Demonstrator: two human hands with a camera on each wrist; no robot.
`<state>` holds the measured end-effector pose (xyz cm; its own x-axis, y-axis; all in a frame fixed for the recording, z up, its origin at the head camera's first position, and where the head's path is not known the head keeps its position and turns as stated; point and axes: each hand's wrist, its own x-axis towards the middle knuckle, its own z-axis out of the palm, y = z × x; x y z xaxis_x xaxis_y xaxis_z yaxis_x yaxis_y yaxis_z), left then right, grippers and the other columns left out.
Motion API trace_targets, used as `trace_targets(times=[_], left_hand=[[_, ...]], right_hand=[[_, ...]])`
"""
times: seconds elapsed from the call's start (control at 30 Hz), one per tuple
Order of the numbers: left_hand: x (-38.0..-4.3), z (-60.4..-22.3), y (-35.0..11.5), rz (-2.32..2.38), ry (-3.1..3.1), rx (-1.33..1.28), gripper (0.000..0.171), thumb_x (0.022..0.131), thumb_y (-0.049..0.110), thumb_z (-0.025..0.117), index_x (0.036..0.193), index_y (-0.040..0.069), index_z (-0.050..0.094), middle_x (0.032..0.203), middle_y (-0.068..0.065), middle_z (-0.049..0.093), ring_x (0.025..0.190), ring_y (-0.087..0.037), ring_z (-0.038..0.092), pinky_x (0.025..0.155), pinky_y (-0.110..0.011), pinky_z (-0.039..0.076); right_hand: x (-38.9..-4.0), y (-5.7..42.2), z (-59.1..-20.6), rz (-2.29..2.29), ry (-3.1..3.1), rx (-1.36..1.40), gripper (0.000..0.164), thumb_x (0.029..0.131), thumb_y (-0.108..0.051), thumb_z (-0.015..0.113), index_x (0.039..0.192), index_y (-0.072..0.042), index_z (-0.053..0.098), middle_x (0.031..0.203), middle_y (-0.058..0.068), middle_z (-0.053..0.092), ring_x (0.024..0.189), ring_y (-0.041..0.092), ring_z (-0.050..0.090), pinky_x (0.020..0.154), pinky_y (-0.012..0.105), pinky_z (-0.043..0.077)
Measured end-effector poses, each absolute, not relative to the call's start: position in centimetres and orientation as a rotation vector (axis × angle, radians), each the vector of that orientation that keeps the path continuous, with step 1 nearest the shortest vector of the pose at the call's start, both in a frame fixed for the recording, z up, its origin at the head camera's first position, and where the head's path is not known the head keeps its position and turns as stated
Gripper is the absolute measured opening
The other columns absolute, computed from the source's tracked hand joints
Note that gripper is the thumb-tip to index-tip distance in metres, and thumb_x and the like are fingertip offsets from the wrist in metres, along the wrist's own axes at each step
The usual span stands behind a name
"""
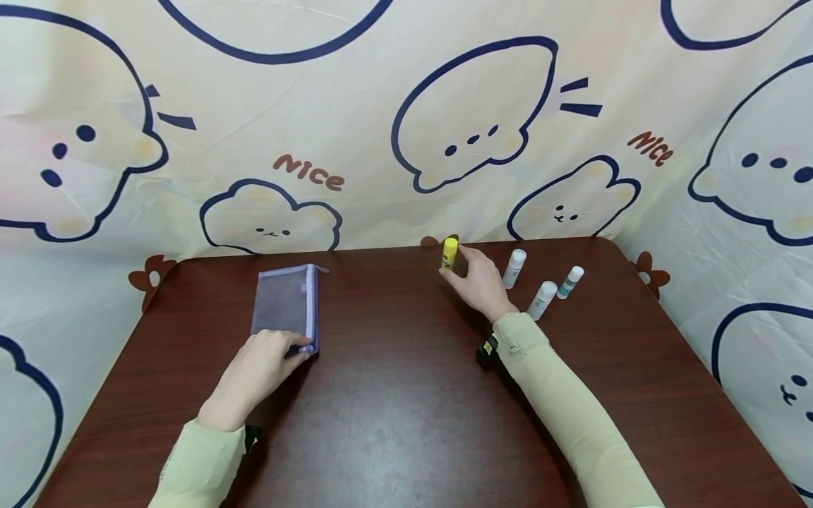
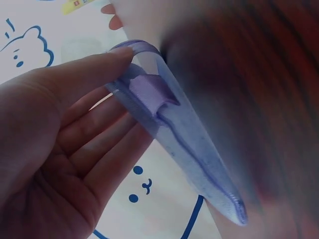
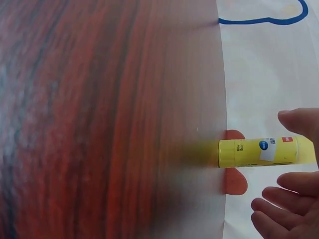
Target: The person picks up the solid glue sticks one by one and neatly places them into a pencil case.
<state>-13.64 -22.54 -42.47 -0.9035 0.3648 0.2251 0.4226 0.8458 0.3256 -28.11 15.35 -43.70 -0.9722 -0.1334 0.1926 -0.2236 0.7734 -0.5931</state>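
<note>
A purple mesh zipper pouch (image 1: 282,302) lies on the left part of the table. My left hand (image 1: 262,367) pinches its near right corner, thumb on one side and fingers on the other. In the left wrist view, the pouch's edge (image 2: 189,149) is lifted a little and shows its zipper. A yellow glue stick (image 1: 449,254) stands upright near the table's back edge. My right hand (image 1: 479,282) is around it; in the right wrist view the thumb and fingers (image 3: 286,199) lie on either side of the glue stick (image 3: 259,152), with visible gaps.
Right of my right hand stand three white-capped sticks: one behind the wrist (image 1: 514,269), one nearer (image 1: 542,300) and a smaller one with a teal label (image 1: 570,282). A cartoon-printed cloth (image 1: 368,127) hangs behind the brown table (image 1: 394,409).
</note>
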Motion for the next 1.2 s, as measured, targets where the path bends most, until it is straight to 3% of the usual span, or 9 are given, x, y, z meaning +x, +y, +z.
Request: trace_targets(times=[0.53,1.2], left_hand=[[-14.0,-42.3,-21.1,-0.605,-2.739,-0.519,0.017,0.080,-0.004,0.081,0.095,0.004,0.078,0.087,-0.008,0.075,0.073,-0.024,0.071,0.063,-0.043,0.057],[-14.9,-41.4,-18.2,-0.693,-2.590,-0.551,0.018,0.080,-0.005,0.081,0.092,0.006,0.076,0.091,-0.009,0.074,0.077,-0.024,0.070,0.069,-0.042,0.058]], right_hand=[[-28.0,14.8,-43.9,1.014,-2.824,0.272,0.067,0.097,-0.040,0.070,0.146,0.000,0.050,0.142,0.018,0.055,0.129,0.032,0.053,0.106,0.048,0.043],[-28.7,14.5,-44.2,1.137,-2.755,0.196,0.060,0.097,-0.037,0.070,0.143,-0.002,0.056,0.136,0.019,0.060,0.122,0.033,0.058,0.100,0.049,0.047]])
